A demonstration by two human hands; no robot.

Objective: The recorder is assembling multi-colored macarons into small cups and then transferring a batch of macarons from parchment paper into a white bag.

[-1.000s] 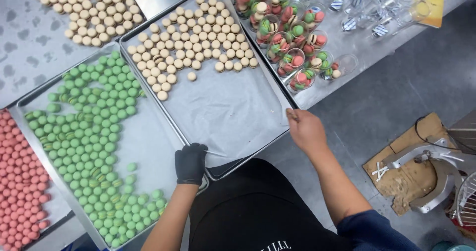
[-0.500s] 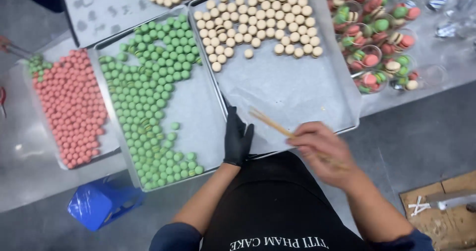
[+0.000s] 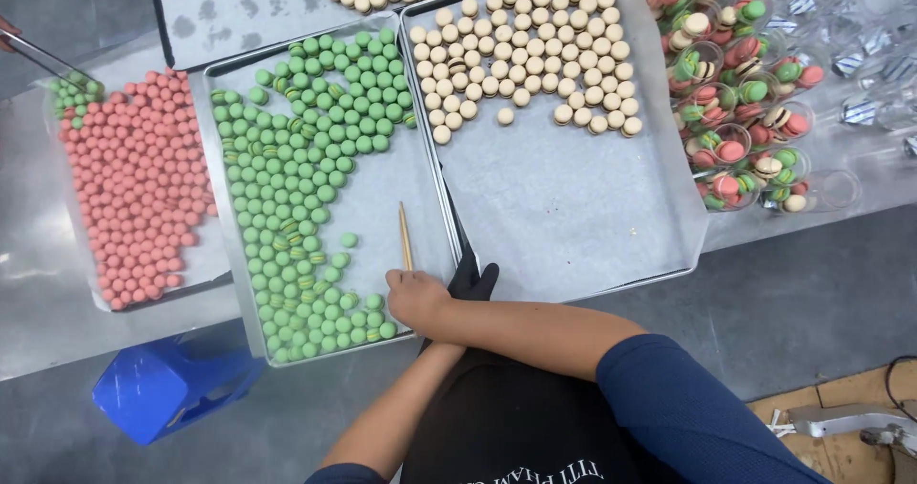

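Observation:
My right hand (image 3: 416, 299) is bare and closed around thin wooden chopsticks (image 3: 405, 237). Their tips point up over the paper of the tray of green macarons (image 3: 308, 188). The hand sits at that tray's near right corner, its blue-sleeved arm crossing over my left arm. My left hand (image 3: 478, 276) wears a black glove and rests with fingers spread on the rims between the green tray and the tray of cream macarons (image 3: 521, 59). My right wrist partly covers it.
Pink macarons (image 3: 134, 188) fill a tray at the left, where another person's tongs (image 3: 38, 59) reach in. Clear cups of mixed macarons (image 3: 735, 111) and empty cups (image 3: 869, 54) stand at the right. A blue stool (image 3: 162, 384) sits under the table edge.
My right hand has carried the chopsticks left, from the front of the cream tray to the green tray's near corner, crossing over my gloved left hand, which stays on the rims.

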